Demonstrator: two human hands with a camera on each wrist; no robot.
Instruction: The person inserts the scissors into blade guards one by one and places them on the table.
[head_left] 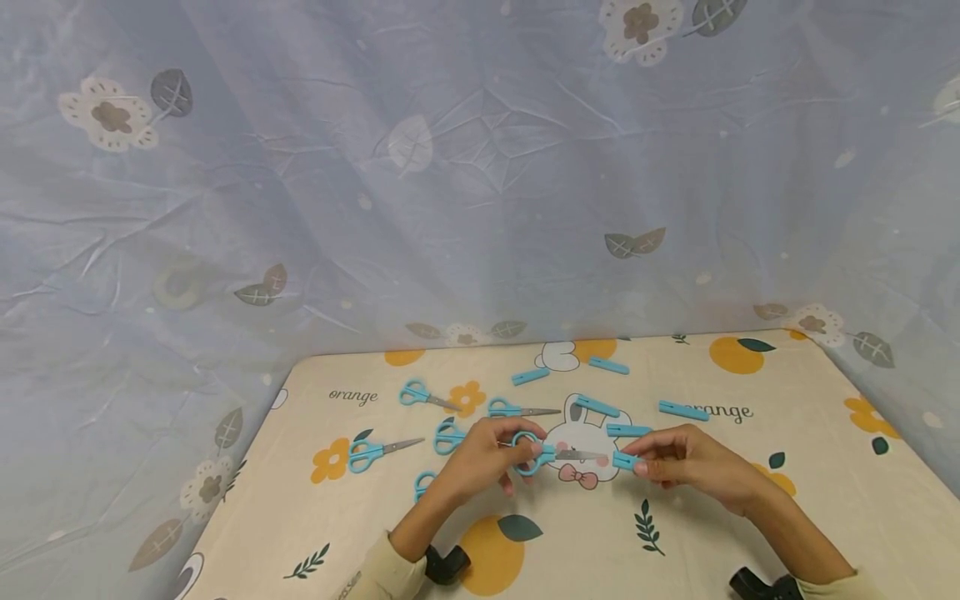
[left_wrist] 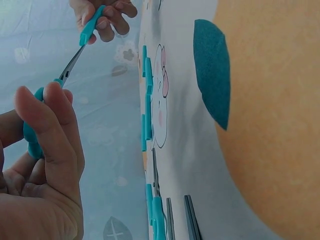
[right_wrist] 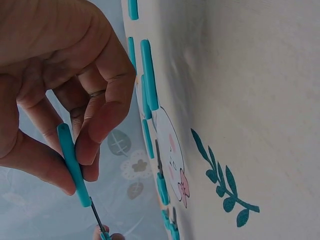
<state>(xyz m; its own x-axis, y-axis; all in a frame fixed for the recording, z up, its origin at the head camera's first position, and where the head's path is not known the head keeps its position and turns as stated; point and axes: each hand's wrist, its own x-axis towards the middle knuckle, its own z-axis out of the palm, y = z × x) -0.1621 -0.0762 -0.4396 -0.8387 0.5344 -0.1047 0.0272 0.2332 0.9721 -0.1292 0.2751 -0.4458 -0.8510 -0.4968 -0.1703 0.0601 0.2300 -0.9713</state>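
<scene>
My left hand [head_left: 483, 457] grips a pair of scissors [head_left: 546, 452] by its light-blue handles, blades pointing right and raised over the tablecloth. Facing it, my right hand [head_left: 693, 468] pinches a light-blue blade cap [head_left: 625, 461] between thumb and fingers. The blade tip is right at the cap's end, as the cap [right_wrist: 74, 167] in the right wrist view also shows. In the left wrist view the scissors' blade [left_wrist: 72, 66] lines up with the cap [left_wrist: 91, 26].
Several more blue-handled scissors [head_left: 366, 455] lie uncapped on the left half of the printed tablecloth [head_left: 570, 550]. Several loose caps [head_left: 684, 410] lie towards the back and right of the middle. A grey-blue floral curtain [head_left: 480, 183] stands behind the table.
</scene>
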